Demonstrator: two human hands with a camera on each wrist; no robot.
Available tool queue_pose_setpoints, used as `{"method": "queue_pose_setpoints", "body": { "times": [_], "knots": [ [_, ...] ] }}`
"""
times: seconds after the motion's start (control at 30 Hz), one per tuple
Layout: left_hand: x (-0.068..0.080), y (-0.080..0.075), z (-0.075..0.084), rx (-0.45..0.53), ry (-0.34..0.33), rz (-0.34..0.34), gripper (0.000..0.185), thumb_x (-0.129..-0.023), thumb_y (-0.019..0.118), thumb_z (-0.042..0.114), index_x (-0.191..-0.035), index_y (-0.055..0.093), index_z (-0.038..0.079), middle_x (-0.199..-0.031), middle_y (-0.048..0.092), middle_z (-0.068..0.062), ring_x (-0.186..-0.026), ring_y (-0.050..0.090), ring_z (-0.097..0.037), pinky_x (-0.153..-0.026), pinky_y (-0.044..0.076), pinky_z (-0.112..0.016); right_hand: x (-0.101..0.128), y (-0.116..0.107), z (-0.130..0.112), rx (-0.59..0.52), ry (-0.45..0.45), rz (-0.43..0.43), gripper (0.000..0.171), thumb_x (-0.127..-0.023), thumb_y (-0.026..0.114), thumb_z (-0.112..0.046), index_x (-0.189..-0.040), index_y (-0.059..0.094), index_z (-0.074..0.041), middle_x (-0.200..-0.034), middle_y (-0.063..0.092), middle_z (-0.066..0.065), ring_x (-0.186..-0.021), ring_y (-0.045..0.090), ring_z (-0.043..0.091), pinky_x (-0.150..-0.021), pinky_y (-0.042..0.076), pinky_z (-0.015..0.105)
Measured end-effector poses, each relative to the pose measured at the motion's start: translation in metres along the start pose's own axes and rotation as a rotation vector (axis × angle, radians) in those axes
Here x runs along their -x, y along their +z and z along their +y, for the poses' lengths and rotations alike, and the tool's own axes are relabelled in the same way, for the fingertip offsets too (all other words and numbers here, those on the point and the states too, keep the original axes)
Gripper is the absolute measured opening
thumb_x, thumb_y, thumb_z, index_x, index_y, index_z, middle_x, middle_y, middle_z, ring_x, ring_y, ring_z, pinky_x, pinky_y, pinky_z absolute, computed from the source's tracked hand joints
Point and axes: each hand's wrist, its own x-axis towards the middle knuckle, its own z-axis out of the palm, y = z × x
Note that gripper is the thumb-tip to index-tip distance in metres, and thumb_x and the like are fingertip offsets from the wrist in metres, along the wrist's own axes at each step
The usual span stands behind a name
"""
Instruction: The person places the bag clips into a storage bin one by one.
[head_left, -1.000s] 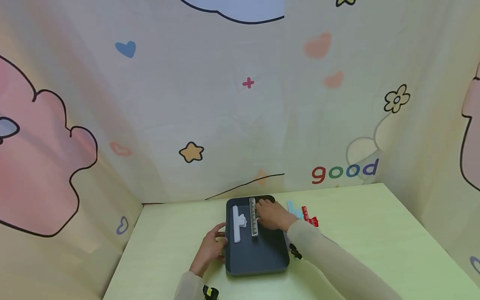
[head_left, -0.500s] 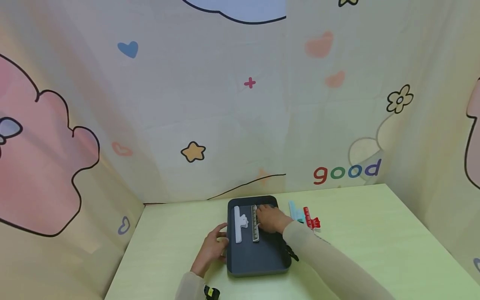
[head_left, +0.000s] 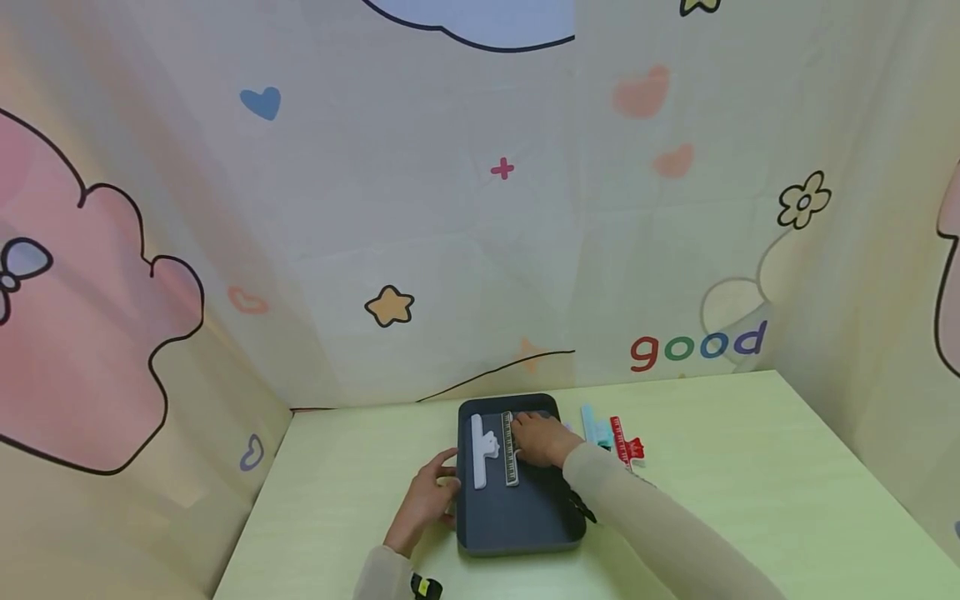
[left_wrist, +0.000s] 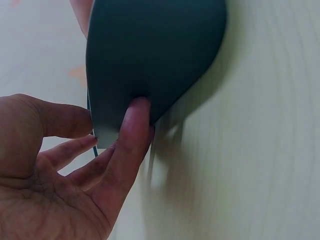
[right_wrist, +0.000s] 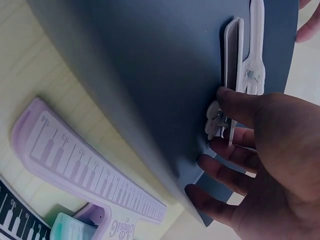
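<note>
A dark grey tray (head_left: 525,517) lies on the pale green table (head_left: 735,467). In it lie a white clip (head_left: 478,452) and, beside it, a piano-key clip (head_left: 511,454). My right hand (head_left: 542,440) is over the tray's far part; its thumb and fingers (right_wrist: 235,102) pinch the handle of the piano-key clip (right_wrist: 231,60), which lies next to the white clip (right_wrist: 255,50). My left hand (head_left: 427,498) is at the tray's left edge, with the thumb (left_wrist: 132,130) pressed flat against the outer wall of the tray (left_wrist: 155,50) and the fingers fairly straight.
A teal clip (head_left: 595,427) and a red clip (head_left: 624,439) lie on the table just right of the tray. The right wrist view also shows a lilac piano-key clip (right_wrist: 75,160) beside the tray. Patterned cloth walls close in the table's back and sides.
My right hand and the piano-key clip have slid a little toward me inside the tray. The left hand stays at the tray's left edge.
</note>
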Motion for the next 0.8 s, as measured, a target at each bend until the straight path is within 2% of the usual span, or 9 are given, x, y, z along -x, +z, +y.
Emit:
{"method": "queue_pose_setpoints", "body": {
  "times": [0.3, 0.53, 0.8],
  "knots": [
    [0.001, 0.003, 0.002, -0.003, -0.003, 0.001, 0.058, -0.092, 0.052, 0.003, -0.148, 0.042, 0.012, -0.132, 0.056, -0.028, -0.089, 0.065, -0.024, -0.047, 0.058, -0.038, 0.005, -0.001, 0.004, -0.032, -0.004, 0.002, 0.057, -0.093, 0.065, -0.034, -0.141, 0.049, -0.008, -0.142, 0.051, 0.009, -0.13, 0.051, 0.027, -0.109, 0.046, 0.042],
    [0.001, 0.001, 0.002, -0.002, -0.009, 0.006, 0.057, -0.093, 0.052, 0.004, -0.148, 0.042, 0.013, -0.132, 0.056, -0.027, -0.091, 0.065, -0.025, -0.048, 0.058, -0.037, 0.013, -0.008, 0.004, -0.038, -0.027, 0.092, 0.055, -0.091, 0.069, -0.035, -0.137, 0.052, -0.009, -0.132, 0.055, 0.007, -0.118, 0.055, 0.025, -0.1, 0.052, 0.043],
    [-0.001, 0.002, 0.001, -0.008, -0.017, 0.007, 0.057, -0.093, 0.053, 0.005, -0.148, 0.042, 0.013, -0.133, 0.055, -0.027, -0.093, 0.065, -0.025, -0.048, 0.058, -0.037, 0.027, -0.022, 0.003, -0.048, -0.069, 0.139, 0.056, -0.093, 0.066, -0.034, -0.141, 0.049, -0.011, -0.137, 0.05, 0.008, -0.123, 0.052, 0.027, -0.099, 0.05, 0.048]
  ]
}}
